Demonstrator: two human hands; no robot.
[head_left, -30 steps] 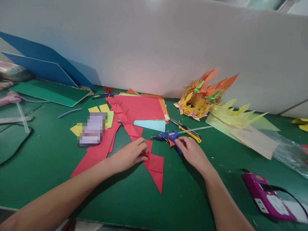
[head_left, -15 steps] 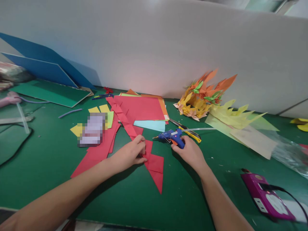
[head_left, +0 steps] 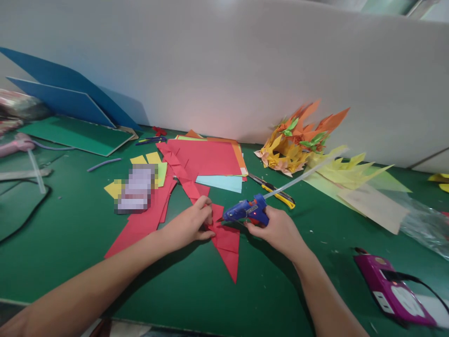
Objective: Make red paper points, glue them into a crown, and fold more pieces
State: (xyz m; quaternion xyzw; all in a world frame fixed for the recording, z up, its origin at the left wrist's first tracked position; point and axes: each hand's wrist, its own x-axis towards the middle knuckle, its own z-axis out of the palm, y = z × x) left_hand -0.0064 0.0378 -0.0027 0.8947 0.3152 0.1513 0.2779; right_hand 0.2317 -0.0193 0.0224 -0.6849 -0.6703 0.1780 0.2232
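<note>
My left hand [head_left: 191, 224] pinches a fold in a strip of folded red paper triangles [head_left: 227, 243] lying on the green table [head_left: 63, 243]. My right hand [head_left: 277, 229] grips a blue glue gun [head_left: 247, 211] by its handle. The gun is lifted off the table, its nozzle pointing left at the red paper close to my left fingers. A clear glue stick [head_left: 301, 175] juts out of its back, up and to the right.
Red, orange and light blue sheets [head_left: 206, 159] lie behind the hands, a yellow utility knife [head_left: 277, 192] beside them. Orange and yellow paper flowers [head_left: 298, 140] stand by the white wall. A purple device [head_left: 389, 288] with a cable sits at the right. Blue boards [head_left: 59, 93] lean at far left.
My right hand took the glue gun by its handle, lifted it off the table and swung its nozzle down-left towards the red paper. My left hand stayed on the fold.
</note>
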